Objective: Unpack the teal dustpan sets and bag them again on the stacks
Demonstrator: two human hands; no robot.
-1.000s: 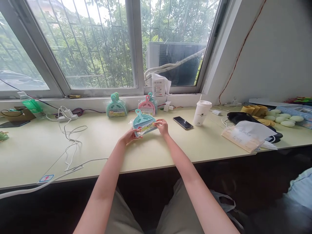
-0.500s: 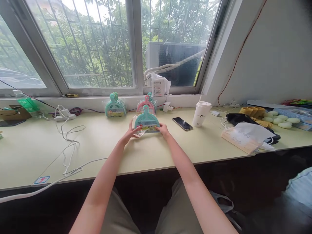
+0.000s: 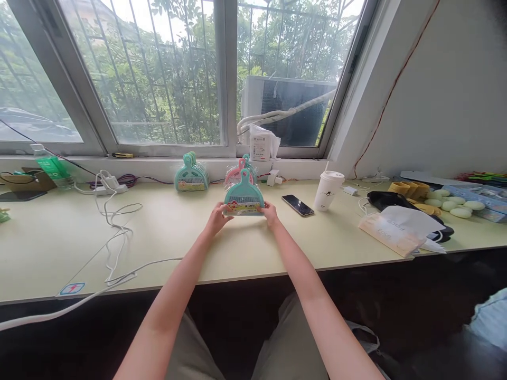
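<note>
A teal dustpan-and-brush set (image 3: 244, 193) in clear wrapping stands upright on the pale table (image 3: 158, 232). My left hand (image 3: 217, 217) grips its lower left corner, and my right hand (image 3: 270, 212) grips the lower right corner. Right behind it stand a pink set (image 3: 234, 173) and another teal one, partly hidden. A separate group of several wrapped teal sets (image 3: 190, 174) stands further left, near the windowsill.
To the right lie a phone (image 3: 298, 205), a white lidded cup (image 3: 328, 191) and a tissue pack (image 3: 388, 232). White cables (image 3: 119, 232) run over the table's left part. A green bottle (image 3: 51, 166) is at the back left.
My left hand's fingers have closed in on the front set's lower left corner; before, they were spread. The set's wrapping lies flatter at the front. The view has shifted slightly.
</note>
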